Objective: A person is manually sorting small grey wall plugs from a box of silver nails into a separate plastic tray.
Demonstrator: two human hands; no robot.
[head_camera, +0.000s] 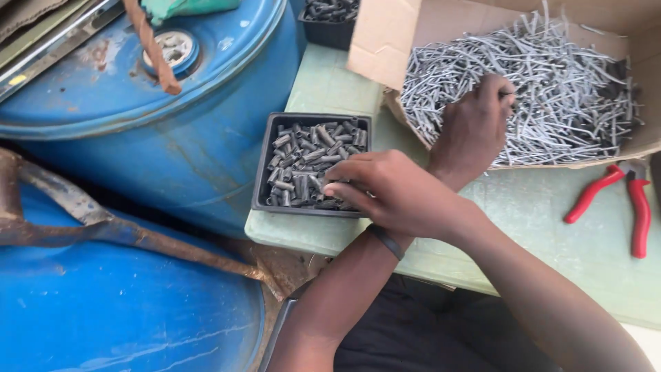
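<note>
Left hand [475, 124]: at 1 o'clock, fingers curled into the wire pins [564, 89] in the cardboard box [385, 41]; we cannot tell what it grips.
Right hand [385, 189]: fingers nearly pinched over the metal sleeves [306, 162] in the black tray [261, 172] at 9 o'clock; hold unclear.
Risk: in our judgement, the crossed arms may nudge the tray off the table [551, 227] edge, and pin ends may prick.

Bench [551, 227] open between cardboard box [385, 41] and red pliers [637, 207]; blue drum [172, 138] crowds black tray [265, 158] on the left.
</note>
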